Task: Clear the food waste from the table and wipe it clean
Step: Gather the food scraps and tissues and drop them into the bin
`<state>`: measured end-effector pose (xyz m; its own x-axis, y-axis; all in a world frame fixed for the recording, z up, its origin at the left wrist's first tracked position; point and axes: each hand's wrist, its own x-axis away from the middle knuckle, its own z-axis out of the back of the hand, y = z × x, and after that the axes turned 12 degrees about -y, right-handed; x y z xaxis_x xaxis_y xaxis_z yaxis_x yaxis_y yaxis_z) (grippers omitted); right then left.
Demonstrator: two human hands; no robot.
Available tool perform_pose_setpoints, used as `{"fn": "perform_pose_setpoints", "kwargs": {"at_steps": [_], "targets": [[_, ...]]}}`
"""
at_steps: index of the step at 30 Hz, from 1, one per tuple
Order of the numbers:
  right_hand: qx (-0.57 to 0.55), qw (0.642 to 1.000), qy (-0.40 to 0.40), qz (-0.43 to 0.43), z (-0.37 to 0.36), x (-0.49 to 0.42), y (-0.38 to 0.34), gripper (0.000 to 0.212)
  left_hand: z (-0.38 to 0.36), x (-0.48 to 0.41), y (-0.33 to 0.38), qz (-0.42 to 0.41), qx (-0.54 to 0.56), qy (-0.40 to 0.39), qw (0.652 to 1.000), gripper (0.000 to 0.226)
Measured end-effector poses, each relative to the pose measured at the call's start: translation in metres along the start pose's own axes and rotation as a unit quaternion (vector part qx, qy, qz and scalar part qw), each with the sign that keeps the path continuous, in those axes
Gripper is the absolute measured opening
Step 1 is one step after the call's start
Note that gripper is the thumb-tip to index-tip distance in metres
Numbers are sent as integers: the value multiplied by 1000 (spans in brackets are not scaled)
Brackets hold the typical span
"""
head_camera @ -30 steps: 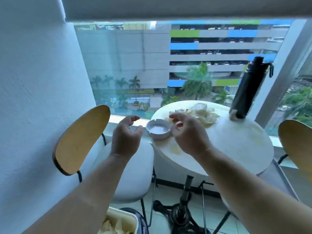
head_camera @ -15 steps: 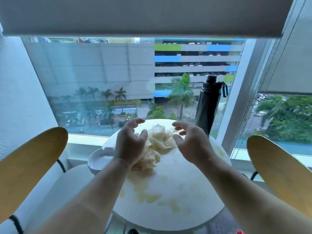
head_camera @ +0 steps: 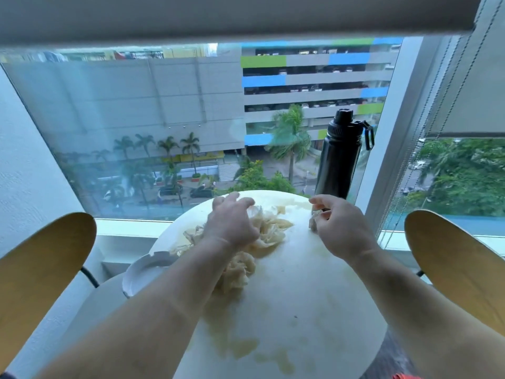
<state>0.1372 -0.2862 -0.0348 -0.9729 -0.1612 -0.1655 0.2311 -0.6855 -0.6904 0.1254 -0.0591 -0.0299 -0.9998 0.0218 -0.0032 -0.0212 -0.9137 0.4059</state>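
Left hand (head_camera: 232,222) fingers clawed into scrap pile (head_camera: 269,228). right hand (head_camera: 338,225) pinches stray scrap (head_camera: 314,222). bottle (head_camera: 337,160) just beyond fingertips, could get knocked over.

The smooth matt tabletop (head_camera: 314,291) is being dulled by yellowish smears and is being littered with crumpled, papery scraps (head_camera: 270,228).

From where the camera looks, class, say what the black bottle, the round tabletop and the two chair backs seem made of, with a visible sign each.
Black bottle: probably coated metal, matte; dull even sheen. Round tabletop: smooth white, laminate or stone, unclear; stains sit on top. Left chair back and right chair back: likely bent plywood, satin; tan, thin, curved.
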Motion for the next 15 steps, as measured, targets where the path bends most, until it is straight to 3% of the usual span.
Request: {"fn": "perform_pose_setpoints", "kwargs": {"at_steps": [3, 9, 15], "targets": [[-9, 1000, -8, -9, -3, -8, 9, 42, -3, -4, 2, 39, -56, -39, 997, 49], [9, 996, -85, 4, -29, -24, 16, 52, -8, -12, -10, -26, 142, 89, 986, 20], [70, 987, -122, 77, -44, -44, -1, 54, 8, -22, -19, -51, 329, 154, 930, 29]]}}
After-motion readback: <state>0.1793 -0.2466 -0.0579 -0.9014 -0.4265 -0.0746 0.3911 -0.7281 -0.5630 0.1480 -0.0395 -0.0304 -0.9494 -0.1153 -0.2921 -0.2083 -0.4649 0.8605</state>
